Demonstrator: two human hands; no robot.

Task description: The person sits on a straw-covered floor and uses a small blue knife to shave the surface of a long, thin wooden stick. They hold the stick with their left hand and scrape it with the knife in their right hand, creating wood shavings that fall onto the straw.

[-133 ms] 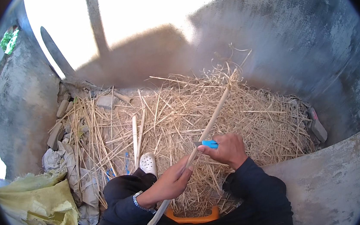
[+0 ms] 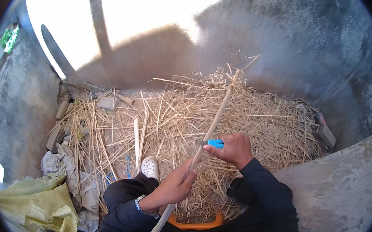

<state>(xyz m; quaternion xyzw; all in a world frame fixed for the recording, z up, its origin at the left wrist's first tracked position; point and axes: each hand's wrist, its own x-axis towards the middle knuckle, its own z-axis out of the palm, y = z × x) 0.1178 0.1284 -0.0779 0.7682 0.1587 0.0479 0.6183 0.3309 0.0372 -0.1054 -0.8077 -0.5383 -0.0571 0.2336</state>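
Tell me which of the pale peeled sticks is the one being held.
The long stick running diagonally up from the lower edge: the left hand grips it and the right hand holds a blue-handled tool against it. The shorter stick lies untouched on the straw.

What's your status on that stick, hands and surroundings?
Left hand gripping long pale stick. Right hand holding blue-handled knife against it. Straw pile underneath, nothing blocking.

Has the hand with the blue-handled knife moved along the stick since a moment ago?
No. The right hand with the blue-handled knife sits at the same spot on the stick, judged against the white shoe.
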